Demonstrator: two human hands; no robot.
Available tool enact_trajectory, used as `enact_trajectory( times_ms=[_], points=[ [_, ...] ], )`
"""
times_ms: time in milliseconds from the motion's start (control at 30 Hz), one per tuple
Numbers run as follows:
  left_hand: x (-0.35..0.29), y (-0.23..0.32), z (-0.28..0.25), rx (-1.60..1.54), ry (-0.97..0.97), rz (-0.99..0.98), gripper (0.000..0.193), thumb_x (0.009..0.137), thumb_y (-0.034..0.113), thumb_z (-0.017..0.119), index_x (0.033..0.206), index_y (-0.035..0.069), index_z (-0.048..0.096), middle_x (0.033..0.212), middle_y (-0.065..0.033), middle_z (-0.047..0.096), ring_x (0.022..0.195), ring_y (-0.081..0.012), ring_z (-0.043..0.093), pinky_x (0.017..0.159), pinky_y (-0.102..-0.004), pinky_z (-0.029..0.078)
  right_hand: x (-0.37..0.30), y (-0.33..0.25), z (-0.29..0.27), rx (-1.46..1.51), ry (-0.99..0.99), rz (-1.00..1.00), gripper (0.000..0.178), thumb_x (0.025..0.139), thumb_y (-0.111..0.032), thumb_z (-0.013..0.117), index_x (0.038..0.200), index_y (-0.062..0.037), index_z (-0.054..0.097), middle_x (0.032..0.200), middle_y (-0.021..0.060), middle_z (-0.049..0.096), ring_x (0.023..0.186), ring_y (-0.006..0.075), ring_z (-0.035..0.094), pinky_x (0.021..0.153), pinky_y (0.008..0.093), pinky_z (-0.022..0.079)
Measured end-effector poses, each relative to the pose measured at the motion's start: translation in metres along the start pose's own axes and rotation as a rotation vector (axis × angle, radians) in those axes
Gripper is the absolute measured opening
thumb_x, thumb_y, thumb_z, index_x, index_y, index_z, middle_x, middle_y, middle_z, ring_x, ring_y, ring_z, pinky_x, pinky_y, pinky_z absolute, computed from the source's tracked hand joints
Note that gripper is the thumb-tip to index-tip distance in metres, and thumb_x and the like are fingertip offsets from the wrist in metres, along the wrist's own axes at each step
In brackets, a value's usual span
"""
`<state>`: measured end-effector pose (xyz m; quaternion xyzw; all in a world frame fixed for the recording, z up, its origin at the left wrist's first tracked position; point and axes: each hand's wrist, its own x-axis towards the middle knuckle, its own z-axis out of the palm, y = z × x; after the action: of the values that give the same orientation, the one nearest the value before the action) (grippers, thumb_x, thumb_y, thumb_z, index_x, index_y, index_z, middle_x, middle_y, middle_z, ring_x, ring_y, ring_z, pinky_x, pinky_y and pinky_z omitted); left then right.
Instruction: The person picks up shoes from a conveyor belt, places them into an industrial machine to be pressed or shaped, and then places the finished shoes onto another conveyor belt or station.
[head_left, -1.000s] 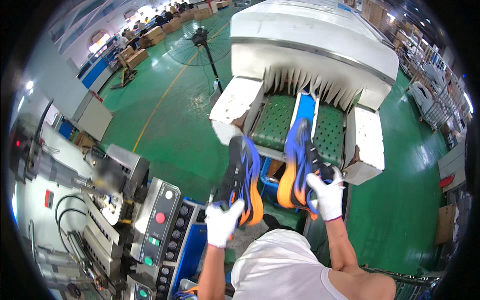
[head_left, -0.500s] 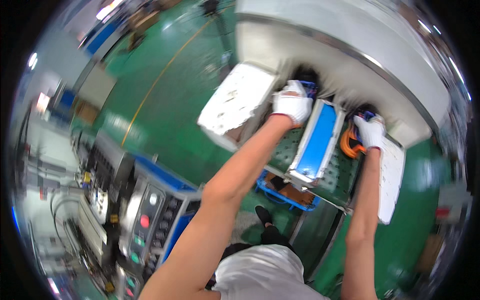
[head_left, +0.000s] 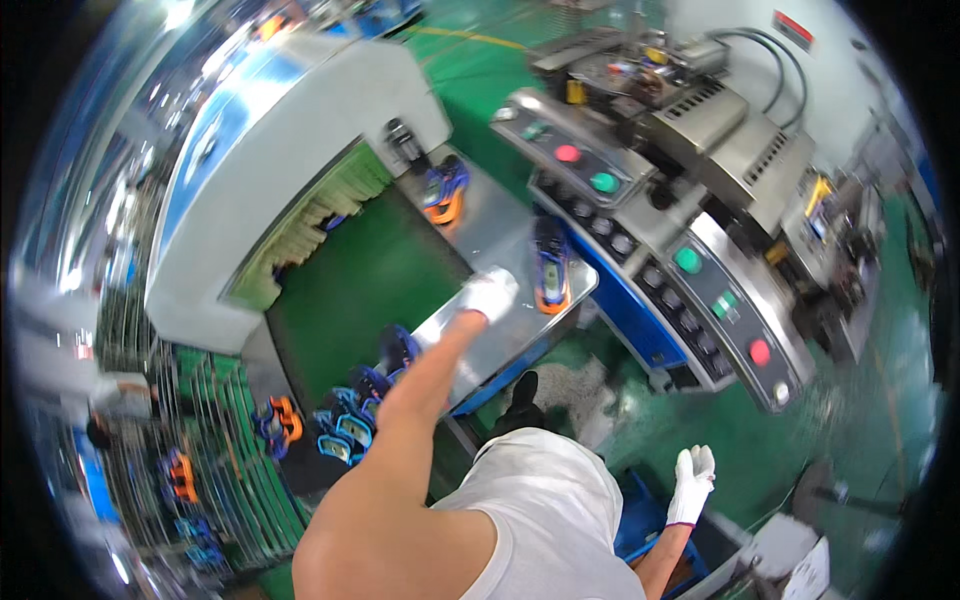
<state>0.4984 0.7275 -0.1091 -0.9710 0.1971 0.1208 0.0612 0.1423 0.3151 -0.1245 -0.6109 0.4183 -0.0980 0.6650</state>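
Observation:
My left hand, in a white glove, is above a shiny metal ledge; motion blurs its fingers. Just right of it, a blue shoe upper with an orange rim lies on the ledge, apart from the hand. Another blue-and-orange shoe upper lies farther back beside a black, last-like piece. At lower right my gloved right hand is held out in the air, fingers stretched and nothing in it. Several blue and purple shoe uppers sit left of my left forearm, which partly hides them.
A green conveyor belt runs out from a white machine hood with a fringed curtain. Metal machines with button panels stand at right. A rack of bars holds more uppers at left. A blue crate is behind my right forearm.
Both hands have left the blue-and-orange shoe uppers at the other machine opening. My view has turned to the conveyor; my left hand is over the metal ledge, my right hand out to the side.

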Motion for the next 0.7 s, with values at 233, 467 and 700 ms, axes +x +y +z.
enact_trajectory(
  times_ms=[233, 467, 700],
  points=[
    [-0.170, -0.346, 0.106, -0.393, 0.505, -1.154, 0.019, 0.089, 0.015, 0.064, 0.106, 0.016, 0.071, 0.121, -0.0107, 0.070, 0.111, -0.0324, 0.067, 0.093, -0.0474, 0.053, 0.038, -0.024, 0.147, -0.524, -0.182, -0.012, 0.068, 0.093, -0.009, 0.074, 0.150, 0.0036, 0.039, 0.151, 0.0266, 0.048, 0.139, 0.0322, 0.051, 0.115, 0.0414, 0.041],
    [-0.143, -0.433, 0.234, -0.590, 0.180, -1.083, 0.049, 0.088, 0.005, 0.059, 0.134, 0.024, 0.062, 0.144, -0.0112, 0.057, 0.125, -0.0378, 0.060, 0.107, -0.0514, 0.047, 0.026, -0.030, 0.253, -0.979, -0.338, 0.083, 0.071, 0.088, -0.009, 0.076, 0.147, 0.0064, 0.040, 0.148, 0.0284, 0.050, 0.138, 0.0347, 0.051, 0.114, 0.0424, 0.043],
    [-0.155, -0.719, 0.253, -0.186, 0.190, -1.592, 0.049, 0.100, 0.039, 0.048, 0.136, 0.007, 0.058, 0.130, -0.0236, 0.065, 0.112, -0.0425, 0.067, 0.092, -0.0518, 0.054, -0.002, -0.106, 0.267, -1.722, -0.354, 0.078, 0.053, 0.087, -0.039, 0.078, 0.119, 0.0024, 0.069, 0.112, 0.0209, 0.073, 0.106, 0.0338, 0.067, 0.096, 0.0426, 0.051]
  ],
)
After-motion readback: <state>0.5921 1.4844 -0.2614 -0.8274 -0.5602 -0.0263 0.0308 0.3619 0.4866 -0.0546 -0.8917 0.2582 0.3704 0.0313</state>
